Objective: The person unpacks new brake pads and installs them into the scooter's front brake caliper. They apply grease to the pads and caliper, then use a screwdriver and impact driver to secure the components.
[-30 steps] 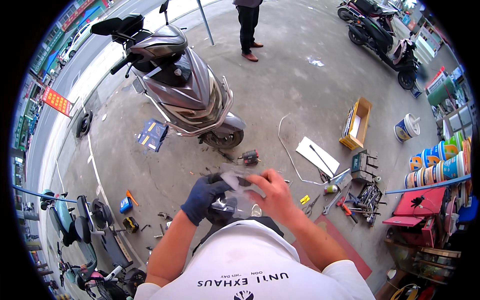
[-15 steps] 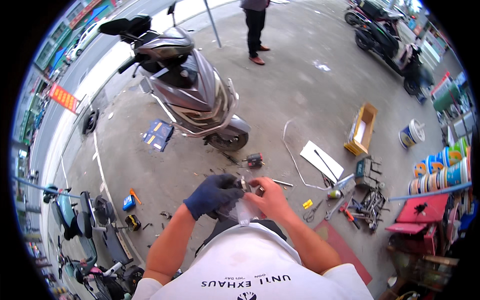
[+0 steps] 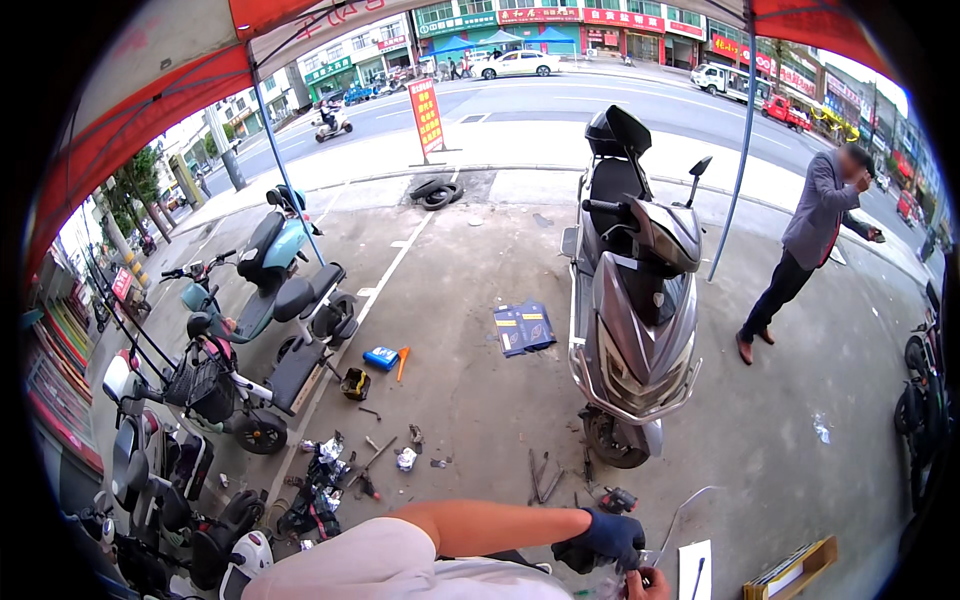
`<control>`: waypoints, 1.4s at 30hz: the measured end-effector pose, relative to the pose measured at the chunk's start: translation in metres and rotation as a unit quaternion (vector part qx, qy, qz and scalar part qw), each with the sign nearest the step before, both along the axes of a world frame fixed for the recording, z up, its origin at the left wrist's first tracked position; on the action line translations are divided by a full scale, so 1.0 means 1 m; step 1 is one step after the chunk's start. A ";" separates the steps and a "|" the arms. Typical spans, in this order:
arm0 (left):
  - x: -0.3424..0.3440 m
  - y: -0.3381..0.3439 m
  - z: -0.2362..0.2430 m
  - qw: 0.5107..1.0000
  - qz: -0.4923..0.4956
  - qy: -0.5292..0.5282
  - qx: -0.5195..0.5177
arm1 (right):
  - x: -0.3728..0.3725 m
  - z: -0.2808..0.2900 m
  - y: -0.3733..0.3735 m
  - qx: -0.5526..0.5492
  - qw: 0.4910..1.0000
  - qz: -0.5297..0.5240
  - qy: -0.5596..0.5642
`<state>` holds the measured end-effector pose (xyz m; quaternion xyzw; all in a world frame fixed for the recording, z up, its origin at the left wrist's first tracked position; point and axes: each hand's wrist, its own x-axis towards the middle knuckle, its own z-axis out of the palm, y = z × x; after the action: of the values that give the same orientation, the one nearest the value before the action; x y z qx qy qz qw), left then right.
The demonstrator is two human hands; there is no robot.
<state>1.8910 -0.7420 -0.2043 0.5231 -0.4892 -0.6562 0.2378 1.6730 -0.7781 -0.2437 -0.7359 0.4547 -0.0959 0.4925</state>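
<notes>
Near the bottom edge, my left hand (image 3: 605, 538), in a dark blue glove, is closed on a crumpled clear plastic bag (image 3: 600, 582). My bare right hand (image 3: 650, 585) is right beside it, cut off by the lower edge, fingers curled and pinching at the same bag. Whatever is inside the bag is too small and hidden to name. Just beyond my gloved hand a red and black power tool (image 3: 617, 500) lies on the ground. Further off, a grey scooter (image 3: 640, 300) stands with its front toward me.
Loose tools and parts (image 3: 320, 490) litter the ground at left, near a blue bottle (image 3: 381, 358) and parked electric bikes (image 3: 270, 300). A wooden box (image 3: 795, 570) and white board (image 3: 694, 570) lie lower right. A person (image 3: 815, 240) stands at right, by a canopy pole (image 3: 735, 150).
The view has swung left and up, showing the street and canopy. My hands now sit lower right in the picture, still together at the bag. The standing person has a hand raised to the head.
</notes>
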 end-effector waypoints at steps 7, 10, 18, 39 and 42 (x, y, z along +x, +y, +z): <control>-0.026 -0.026 -0.039 0.998 -0.044 0.047 0.026 | -0.011 0.037 0.007 -0.108 0.965 0.022 0.239; -0.031 -0.041 -0.030 0.990 -0.106 0.079 0.054 | -0.040 0.002 0.009 -0.062 0.978 -0.025 0.198; -0.030 -0.063 -0.053 0.983 -0.173 -0.001 0.068 | -0.029 -0.039 0.032 -0.005 0.982 -0.188 0.000; 0.060 -0.074 -0.187 0.958 -0.180 0.021 0.224 | 0.073 -0.029 0.050 0.267 0.686 -0.439 -0.515; 0.040 -0.048 -0.254 0.958 -0.173 -0.230 0.021 | 0.097 -0.066 0.028 0.317 0.721 -0.476 -0.391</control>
<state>1.9311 -0.7896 -0.4587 0.5720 -0.5999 -0.5593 -0.0090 1.7699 -0.7502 -0.3094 -0.1206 0.5156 -0.4470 0.7210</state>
